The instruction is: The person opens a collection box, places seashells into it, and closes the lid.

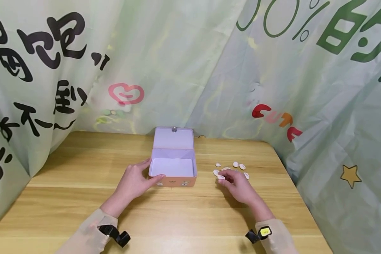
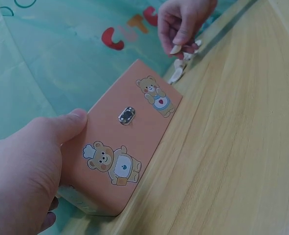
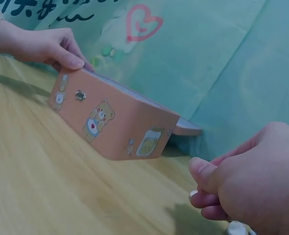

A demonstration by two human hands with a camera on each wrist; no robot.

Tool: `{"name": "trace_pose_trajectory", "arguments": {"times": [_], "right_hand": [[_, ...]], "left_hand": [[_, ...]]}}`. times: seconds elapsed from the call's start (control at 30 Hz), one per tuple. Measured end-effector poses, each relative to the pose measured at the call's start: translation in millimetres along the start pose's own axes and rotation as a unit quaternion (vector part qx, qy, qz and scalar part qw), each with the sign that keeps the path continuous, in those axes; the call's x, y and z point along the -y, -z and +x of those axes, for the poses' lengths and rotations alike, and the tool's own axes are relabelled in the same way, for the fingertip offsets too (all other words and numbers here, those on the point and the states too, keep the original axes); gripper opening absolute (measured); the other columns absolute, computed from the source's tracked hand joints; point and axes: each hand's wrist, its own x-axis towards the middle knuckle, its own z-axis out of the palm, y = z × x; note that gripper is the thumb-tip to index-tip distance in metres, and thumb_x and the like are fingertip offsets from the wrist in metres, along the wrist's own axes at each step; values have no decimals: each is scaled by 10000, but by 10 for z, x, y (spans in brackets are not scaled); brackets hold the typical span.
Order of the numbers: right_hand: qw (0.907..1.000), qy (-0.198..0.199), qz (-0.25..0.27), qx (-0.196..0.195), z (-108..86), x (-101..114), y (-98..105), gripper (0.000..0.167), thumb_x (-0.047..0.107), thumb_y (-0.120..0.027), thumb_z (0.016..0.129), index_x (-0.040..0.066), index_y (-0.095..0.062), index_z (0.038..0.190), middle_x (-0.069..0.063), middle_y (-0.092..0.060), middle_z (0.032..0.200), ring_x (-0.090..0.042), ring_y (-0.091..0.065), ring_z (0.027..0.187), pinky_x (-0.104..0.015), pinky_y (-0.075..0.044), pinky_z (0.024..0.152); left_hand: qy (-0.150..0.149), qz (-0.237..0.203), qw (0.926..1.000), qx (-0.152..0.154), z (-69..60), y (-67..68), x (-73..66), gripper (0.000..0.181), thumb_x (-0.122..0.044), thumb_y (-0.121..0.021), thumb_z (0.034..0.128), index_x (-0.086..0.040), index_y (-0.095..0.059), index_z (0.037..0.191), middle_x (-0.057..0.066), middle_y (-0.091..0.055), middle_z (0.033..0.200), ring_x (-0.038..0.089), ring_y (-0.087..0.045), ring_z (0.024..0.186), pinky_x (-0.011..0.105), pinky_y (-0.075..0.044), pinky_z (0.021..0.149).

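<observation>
An orange-pink tin box point(image 1: 173, 181) with bear pictures and a small metal clasp point(image 2: 127, 116) stands on the table, its lid point(image 1: 173, 138) raised at the back. The pale lilac interior shows no contents. My left hand point(image 1: 132, 181) grips the box's left front corner, thumb at the front rim and fingers along the left side. To the right of the box, my right hand point(image 1: 239, 186) pinches a small white shell-like piece point(image 2: 176, 49) between thumb and fingers. Several similar white pieces point(image 1: 242, 166) lie around and behind that hand, some partly hidden by it.
The wooden table point(image 1: 177, 218) carries the box and the pieces. A pale green printed curtain point(image 1: 177, 70) hangs along its back and sides. Each wrist wears a small black camera point(image 1: 123, 239). A thin dark cord point(image 1: 200, 136) lies at the back edge.
</observation>
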Motion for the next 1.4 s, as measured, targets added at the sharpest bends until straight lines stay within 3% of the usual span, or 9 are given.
{"name": "trace_pose_trajectory", "arguments": {"times": [0.2,0.4,0.5,0.6,0.73,0.87,0.97,1.07,1.4], "right_hand": [[9998,87,175,35,108,81,48,234,43,-753,986,-52,-738,1200,-74,-757,1050,-124,-642,833,-280,-549,701],[9996,44,264,-17,235,183,108,257,61,-742,1001,-60,-727,1227,-74,-754,1047,-183,-689,856,-275,-565,716],[9995,134,286,-19,312,233,127,219,55,-734,1006,-33,-735,1207,-52,-746,1017,-190,-700,875,-296,-578,741],[9993,198,312,-4,379,287,136,209,73,-723,1019,-12,-735,1210,-40,-742,1011,-189,-696,884,-311,-575,745],[9992,204,349,19,462,376,136,222,107,-721,1026,12,-736,1226,-26,-741,1006,-188,-693,886,-318,-570,755],[9984,300,465,86,557,465,101,234,111,-729,1023,13,-737,1235,-41,-745,1038,-203,-712,920,-334,-585,750],[9976,376,565,164,638,519,44,244,109,-730,1022,2,-737,1241,-49,-734,1036,-207,-699,907,-316,-572,696],[9968,450,603,261,724,575,-31,252,111,-726,1025,-12,-739,1244,-44,-730,1028,-195,-678,887,-304,-557,680],[9931,569,796,652,965,740,-292,266,70,-711,1027,-70,-720,1253,-80,-734,1063,-197,-669,898,-354,-578,804]], "left_hand": [[50,64,10000,34,5,6,8,1016,-688,-824,814,100,-589,1411,391,-652,1212,-16,-226,357,300,-428,452],[48,177,9997,132,27,21,6,1019,-714,-800,820,91,-591,1408,363,-605,1322,0,-235,349,304,-446,475],[46,188,9997,141,39,34,-2,1009,-707,-813,812,79,-599,1407,345,-715,1018,-4,-225,336,295,-421,428],[48,159,9997,185,49,49,-22,1003,-702,-821,808,68,-603,1413,144,-655,697,1,-218,335,279,-380,383],[104,98,9995,292,71,58,-46,1012,-706,-821,805,62,-596,1423,-5,-558,595,9,-219,339,260,-337,353],[107,33,9996,251,80,55,-49,1002,-695,-833,798,61,-603,1415,138,-666,700,9,-222,331,266,-355,352],[57,42,9998,165,73,47,-31,998,-707,-826,798,56,-612,1406,329,-721,1103,1,-223,339,281,-398,394],[18,86,9999,102,61,39,-10,1002,-729,-806,800,55,-622,1397,295,-597,1374,-6,-229,356,295,-425,441],[-44,137,9999,-4,33,24,21,1022,-743,-802,791,79,-633,1373,272,-619,1349,69,-353,423,313,-418,465]]}}
